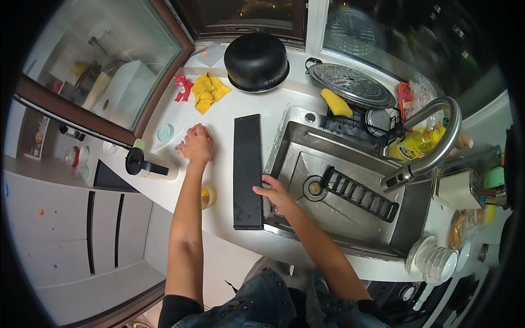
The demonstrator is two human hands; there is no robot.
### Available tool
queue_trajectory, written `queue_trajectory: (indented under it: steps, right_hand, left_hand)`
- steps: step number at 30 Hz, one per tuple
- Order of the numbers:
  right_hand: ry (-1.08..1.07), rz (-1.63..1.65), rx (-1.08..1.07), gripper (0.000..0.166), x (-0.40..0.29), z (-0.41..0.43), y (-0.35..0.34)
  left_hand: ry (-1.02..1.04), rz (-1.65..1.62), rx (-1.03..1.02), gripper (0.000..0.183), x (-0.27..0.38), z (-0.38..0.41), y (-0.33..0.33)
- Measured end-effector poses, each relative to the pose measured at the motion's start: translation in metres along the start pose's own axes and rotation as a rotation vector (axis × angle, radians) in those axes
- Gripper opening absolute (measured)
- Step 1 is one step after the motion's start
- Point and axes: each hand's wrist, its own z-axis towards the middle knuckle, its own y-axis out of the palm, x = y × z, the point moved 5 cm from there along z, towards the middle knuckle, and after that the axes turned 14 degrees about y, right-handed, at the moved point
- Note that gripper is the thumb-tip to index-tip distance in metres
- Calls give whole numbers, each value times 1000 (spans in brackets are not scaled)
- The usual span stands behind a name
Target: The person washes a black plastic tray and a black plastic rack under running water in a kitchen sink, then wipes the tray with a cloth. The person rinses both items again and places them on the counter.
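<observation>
My left hand (197, 144) is wrapped around a clear cup (179, 149), mostly hidden by the fingers, on the white counter. Beside it lie a round teal lid (165, 133) and a white straw (177, 137). My right hand (277, 194) is at the sink-side edge of a long black panel (247, 172), with thumb and fingertips touching that edge. Under this palm is a grey cloth or sponge (266, 207), partly covered. The panel lies flat next to the steel sink (295, 172). Near my left forearm stands a small jar with yellow contents (208, 197).
A black slotted rack (361, 194) lies in the sink, under the faucet (449, 123). An upturned black pot (257, 61), a yellow cloth (208, 92) and a red bear figure (183, 88) sit behind. A white kettle (160, 168) stands left; stacked bowls (434, 262) stand right.
</observation>
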Motion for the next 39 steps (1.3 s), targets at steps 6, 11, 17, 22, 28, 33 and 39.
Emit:
queue_trajectory:
  steps: [6,11,17,22,28,33,39]
  right_hand:
    - [-180,-704,367,40,3,12,0]
    - [-280,-843,487,43,-25,-37,-5]
    - [-263,-939,723,31,4,-113,-165]
    - [216,-1329,1122,22,43,-180,-331]
    - [351,-1381,1196,45,84,-197,-429]
    - [390,-1344,1123,52,84,-187,-446]
    - [224,-1356,1076,53,75,-191,-435]
  left_hand:
    - [274,-360,72,47,63,-21,-8]
    - [412,-476,96,44,122,-54,-10]
    - [586,-635,95,37,216,-99,-13]
    - [626,-709,-79,37,285,-147,7]
    - [510,-800,-330,35,333,-190,20]
    - [356,-887,-465,38,350,-212,40]
    - [170,-1058,-632,37,369,-231,81]
